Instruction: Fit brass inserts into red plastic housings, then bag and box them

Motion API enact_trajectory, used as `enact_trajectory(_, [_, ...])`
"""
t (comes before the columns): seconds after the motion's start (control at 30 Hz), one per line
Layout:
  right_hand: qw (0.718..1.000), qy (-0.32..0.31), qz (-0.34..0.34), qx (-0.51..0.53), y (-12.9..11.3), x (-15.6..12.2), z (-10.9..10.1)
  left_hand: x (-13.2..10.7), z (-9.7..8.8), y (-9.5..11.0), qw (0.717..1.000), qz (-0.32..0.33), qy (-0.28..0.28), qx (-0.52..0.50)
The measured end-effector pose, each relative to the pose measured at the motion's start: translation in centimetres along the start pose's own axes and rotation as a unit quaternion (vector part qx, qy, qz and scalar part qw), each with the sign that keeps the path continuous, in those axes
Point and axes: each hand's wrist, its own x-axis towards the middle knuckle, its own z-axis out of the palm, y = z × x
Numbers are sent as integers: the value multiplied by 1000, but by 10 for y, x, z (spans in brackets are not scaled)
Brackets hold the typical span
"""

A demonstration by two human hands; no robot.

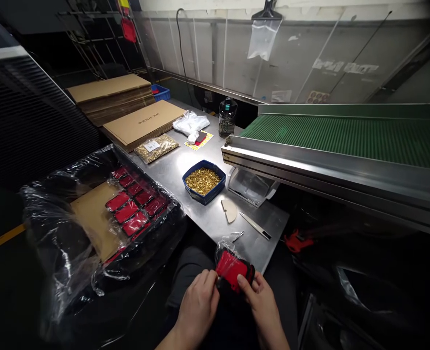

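Red packet [232, 269] held near table [208, 221] edge.

The packet [231, 268] is by the table [269, 218], box [164, 228] left, dish [211, 196] beyond, conveyor [346, 141] beyond and right.

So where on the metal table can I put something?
Bare table shows between the blue tray and the bag of gold bits, and between the tray and the dark bottle. It's crowded farther back, with cardboard and white plastic, and nearer the red packet, around the beige piece and thin tool.
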Motion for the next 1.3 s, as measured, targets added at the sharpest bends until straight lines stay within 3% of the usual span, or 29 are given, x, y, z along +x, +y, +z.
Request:
enact_trajectory(0.13, [1000, -5, -11, 12, 8, 0, 7, -1, -3, 11, 995, 54, -9, -84])
enact_trajectory(0.33, [988, -152, 35, 4, 5, -3, 5, -1, -16, 13, 965, 100, 14, -240])
enact_trajectory(0.43, [979, -180, 90, 33, -2, -9, 5, -1, -22, 0, 959, 126, -35, -253])
enact_trajectory(0.53, [971, -184, 135, 74, -11, -19, 7, -3, -17, -21, 935, 101, -122, -319])
enact_trajectory(0.6, [965, -227, 118, 60, -20, -28, 7, -5, -9, -38, 914, 64, -158, -367])
enact_trajectory(0.7, [955, -273, -17, -114, -33, -41, 2, -4, 1, -59, 886, 5, -198, -419])
enact_trajectory(0.8, [944, -195, -107, -243, -42, -43, -4, 1, 0, -67, 838, -24, -265, -476])
enact_trajectory(0.93, [968, -92, -83, -216, -43, -23, -18, 6, -13, -59, 746, -37, -360, -559])
enact_trajectory(1.0, [971, -29, -88, -220, -41, -13, -29, 6, -17, -54, 707, -44, -378, -596])
enact_trajectory(1.1, [966, 36, -103, -235, -39, -10, -40, 5, -17, -51, 653, -71, -360, -662])
enact_trajectory(1.2, [956, -52, -129, -259, -42, -22, -34, 4, -14, -55, 596, -82, -350, -718])
enact_trajectory(1.3, [919, -180, -175, -303, -48, -33, -14, 4, -10, -61, 567, -64, -347, -745])
